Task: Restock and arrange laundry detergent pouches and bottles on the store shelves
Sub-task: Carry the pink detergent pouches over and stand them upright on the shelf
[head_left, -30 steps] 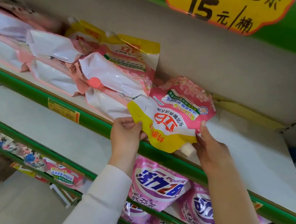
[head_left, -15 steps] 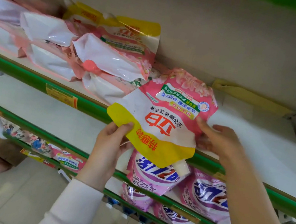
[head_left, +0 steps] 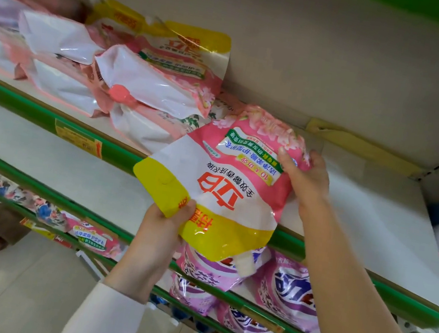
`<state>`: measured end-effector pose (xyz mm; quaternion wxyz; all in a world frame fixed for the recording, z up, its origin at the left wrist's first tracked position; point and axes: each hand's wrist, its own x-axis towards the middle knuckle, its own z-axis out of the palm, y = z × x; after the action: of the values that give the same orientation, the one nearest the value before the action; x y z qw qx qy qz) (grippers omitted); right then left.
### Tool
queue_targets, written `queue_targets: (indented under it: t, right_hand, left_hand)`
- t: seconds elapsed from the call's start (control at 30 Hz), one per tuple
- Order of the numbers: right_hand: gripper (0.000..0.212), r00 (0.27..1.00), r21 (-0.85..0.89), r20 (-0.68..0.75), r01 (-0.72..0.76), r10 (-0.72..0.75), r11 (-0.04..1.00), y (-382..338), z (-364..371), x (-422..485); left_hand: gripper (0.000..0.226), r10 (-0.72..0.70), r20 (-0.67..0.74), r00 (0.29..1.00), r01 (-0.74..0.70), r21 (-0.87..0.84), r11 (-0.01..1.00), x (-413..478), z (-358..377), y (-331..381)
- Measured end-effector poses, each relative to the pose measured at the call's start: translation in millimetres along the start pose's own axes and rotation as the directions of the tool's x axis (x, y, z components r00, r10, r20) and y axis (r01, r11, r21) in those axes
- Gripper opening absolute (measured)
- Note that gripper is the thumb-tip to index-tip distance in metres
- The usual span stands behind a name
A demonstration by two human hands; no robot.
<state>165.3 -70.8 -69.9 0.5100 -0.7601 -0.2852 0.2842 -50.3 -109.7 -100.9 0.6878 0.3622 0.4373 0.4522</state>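
Obs., head view. Pink pouch (head_left: 226, 187) was held in the air at the front edge of the top shelf board (head_left: 371, 216), face up, print upside-down to the wearer.

- Long axis ran diag.: yellow spout end near and low-left, pink base end far and up-right.
- Base end lay over the board. The yellow end and spout (head_left: 245, 265) overhung the green rail (head_left: 414, 309). Couldn't tell if the base touched the board.
- Pouch sat just right of the pouch stack (head_left: 144, 88), its upper-left edge close to the stack's nearest bag; contact unclear.
- Bare board lay to the right of and behind the pouch.

Hands:
- L hand (head_left: 166, 224) gripped the yellow near edge from below, thumb on the face, other fingers hidden under the bag. White sleeve (head_left: 102, 317), forearm rising steeply, hand in front of the rail.
- R hand (head_left: 305, 177) held the pink far end at its right side, thumb on the label, fingers curled round the edge. Bare forearm reached in over the rail.
- R hand was the nearer to the free shelf space, L hand the outer one.

Judgement: next move prob. slides or lays the pouch inward along that axis. R would guide the base and L would feed the spout end over the rail.

Purple pouches (head_left: 288, 289) sat on the shelf below, under the overhang.
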Motion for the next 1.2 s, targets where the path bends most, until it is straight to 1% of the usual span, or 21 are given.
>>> queue_targets:
  t: [0.07,0.1,0.13,0.23,0.3,0.37,0.43,0.57,0.63,0.7,0.77,0.83,0.9,0.97,1.1,1.17,1.2]
  right_hand:
    - [0.089,1.000,0.000,0.023,0.011,-0.011,1.000,1,0,0]
    - [0.087,0.999,-0.009,0.037,0.022,-0.022,1.000,2,0,3]
    - [0.079,0.998,-0.029,0.053,0.030,-0.028,0.999,1,-1,4]
    - [0.043,0.995,-0.101,0.072,0.073,-0.066,0.992,-3,0,12]
    - [0.034,0.994,-0.127,0.069,0.098,-0.090,0.987,-5,1,15]
    - [0.032,0.993,-0.142,0.063,0.107,-0.099,0.984,-4,2,16]
    - [0.032,0.993,-0.149,0.060,0.112,-0.104,0.982,-2,1,16]
    - [0.036,0.996,-0.164,0.022,0.085,-0.083,0.983,-1,-5,11]
    - [0.032,0.997,-0.200,-0.008,0.077,-0.080,0.977,0,-8,8]
    - [0.037,0.997,-0.234,-0.036,0.057,-0.067,0.971,0,-13,3]
    - [0.045,0.996,-0.253,-0.070,0.035,-0.054,0.967,0,-19,-5]
    - [0.039,0.993,-0.278,-0.099,0.031,-0.061,0.960,3,-27,-14]
    - [0.030,0.986,-0.309,-0.145,0.029,-0.077,0.951,8,-36,-23]
    - [0.020,0.978,-0.295,-0.196,0.016,-0.077,0.955,14,-44,-30]
    - [0.027,0.962,-0.275,-0.271,-0.038,-0.040,0.961,21,-57,-40]
    - [0.028,0.949,-0.264,-0.314,-0.054,-0.033,0.963,23,-62,-42]
    - [0.028,0.943,-0.258,-0.331,-0.057,-0.033,0.965,25,-64,-43]
  left_hand:
    - [0.016,-0.024,0.021,0.999,0.025,-0.028,0.999,-4,-13,2]
    - [0.016,-0.044,0.028,0.999,0.045,-0.044,0.998,-5,-20,2]
    - [0.016,-0.062,0.026,0.998,0.063,-0.053,0.997,-6,-25,3]
    - [0.015,-0.083,-0.022,0.996,0.081,-0.101,0.992,-7,-27,-2]
    - [0.013,-0.083,-0.069,0.994,0.071,-0.168,0.983,-10,-21,-7]
    - [0.014,-0.081,-0.086,0.993,0.059,-0.226,0.972,-13,-15,-13]
    - [0.015,-0.061,-0.105,0.993,0.035,-0.234,0.972,-17,-10,-16]
    - [0.012,-0.043,-0.139,0.989,0.018,-0.174,0.985,-17,-9,-7]
    - [0.010,-0.049,-0.126,0.991,0.033,-0.129,0.991,-17,-11,-2]
    - [0.008,-0.057,-0.115,0.992,0.046,-0.090,0.995,-15,-15,4]
    - [0.008,-0.066,-0.096,0.993,0.060,-0.070,0.996,-12,-21,9]
    - [0.008,-0.084,-0.075,0.994,0.077,-0.092,0.993,-6,-27,10]
    - [0.018,-0.116,-0.041,0.992,0.109,-0.149,0.983,-3,-29,10]
    - [0.030,-0.160,0.022,0.987,0.161,-0.228,0.960,-8,-27,6]
    - [0.036,-0.170,0.225,0.959,0.247,-0.378,0.892,-28,-26,-12]
    - [0.040,-0.159,0.291,0.943,0.275,-0.418,0.866,-32,-27,-18]
    - [0.045,-0.142,0.307,0.941,0.271,-0.432,0.860,-33,-27,-19]
